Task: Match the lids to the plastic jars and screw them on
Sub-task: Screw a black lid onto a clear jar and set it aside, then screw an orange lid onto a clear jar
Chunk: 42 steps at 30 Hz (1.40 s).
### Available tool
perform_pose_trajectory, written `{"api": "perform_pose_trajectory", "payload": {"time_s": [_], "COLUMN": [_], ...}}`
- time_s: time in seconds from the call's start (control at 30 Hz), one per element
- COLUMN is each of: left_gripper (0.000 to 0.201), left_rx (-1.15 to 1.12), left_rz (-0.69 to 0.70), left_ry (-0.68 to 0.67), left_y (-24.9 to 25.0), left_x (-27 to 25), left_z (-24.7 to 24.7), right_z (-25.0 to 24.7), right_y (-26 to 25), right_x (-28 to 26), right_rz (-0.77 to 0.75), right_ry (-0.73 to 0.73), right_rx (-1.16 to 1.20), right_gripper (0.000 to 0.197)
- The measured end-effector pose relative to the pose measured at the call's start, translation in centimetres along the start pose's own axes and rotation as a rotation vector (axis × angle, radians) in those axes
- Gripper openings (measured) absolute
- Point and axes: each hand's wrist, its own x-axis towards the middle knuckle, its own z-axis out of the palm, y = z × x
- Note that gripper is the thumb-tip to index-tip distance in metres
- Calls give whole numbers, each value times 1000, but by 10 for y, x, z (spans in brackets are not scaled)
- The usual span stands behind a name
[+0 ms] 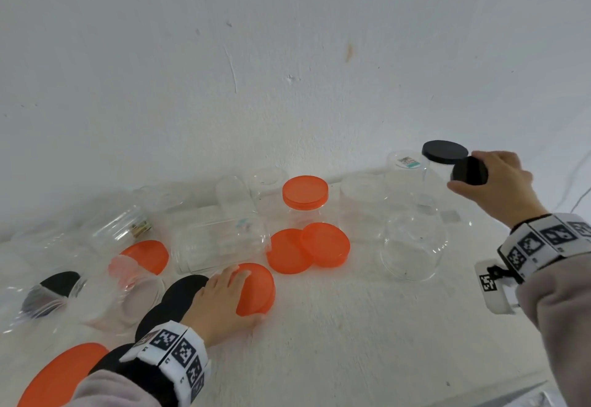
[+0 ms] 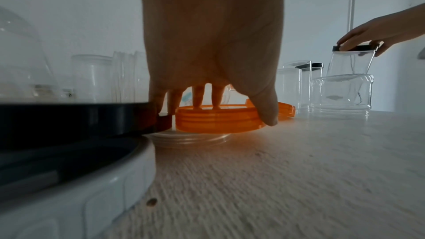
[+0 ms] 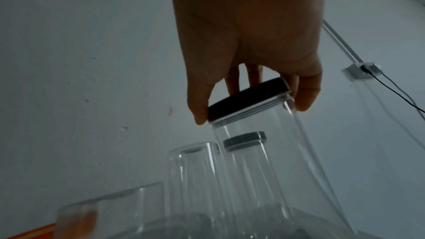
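My left hand (image 1: 248, 294) grips an orange lid (image 1: 259, 288) near the table's front, fingers over its far edge and thumb on the near rim. In the left wrist view the orange lid (image 2: 216, 119) is tilted up under my left hand (image 2: 236, 112). At the back right my right hand (image 1: 463, 171) grips a black lid (image 1: 471, 174) sitting on a clear jar (image 1: 438, 195). The right wrist view shows that black lid (image 3: 248, 99) between thumb and fingers of my right hand (image 3: 253, 108), with the jar (image 3: 299, 152) tilted. A second black-lidded jar (image 1: 444, 151) stands just behind.
Two loose orange lids (image 1: 307, 250) overlap mid-table, behind them an orange-lidded jar (image 1: 305, 192). A wide clear jar (image 1: 412, 246) stands below my right hand. A square jar (image 1: 220, 243) lies on its side. Black lids (image 1: 182, 291) and more clear jars crowd the left. The wall is close behind.
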Motion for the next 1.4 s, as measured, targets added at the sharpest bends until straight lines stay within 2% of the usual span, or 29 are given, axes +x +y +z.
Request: {"api": "perform_pose_trajectory", "payload": {"time_s": [0.33, 0.5, 0.73, 0.83, 0.9, 1.03, 1.13, 1.3, 1.4], "left_gripper": [91, 91, 93, 93, 93, 91, 86, 83, 91], "left_rx": [-66, -169, -296, -334, -353, -411, -459, -525, -550], "left_rz": [-17, -23, 11, 19, 25, 37, 46, 61, 72], "left_ry": [-4, 18, 71, 84, 97, 128, 139, 150, 146], "left_y": [-1, -1, -1, 0, 0, 3, 7, 10, 10], "left_x": [-4, -7, -13, -17, -20, -27, -33, -42, -47], "left_z": [-4, -8, -11, -11, -11, -14, -15, -17, -19], "right_z": [13, 12, 12, 12, 13, 27, 45, 66, 70], "right_y": [4, 8, 7, 1, -6, -26, -41, -50, -49], "right_x": [19, 25, 27, 22, 15, -5, -20, -36, -44], "right_rz": [103, 137, 140, 137, 98, -154, -212, -5, 17], "right_ry": [-82, -111, -128, -172, -155, -65, -205, -477, -519], "right_rx": [-102, -179, -327, -408, -491, -565, -595, -538, -556], "right_gripper": [61, 37, 40, 48, 50, 56, 70, 94, 96]}}
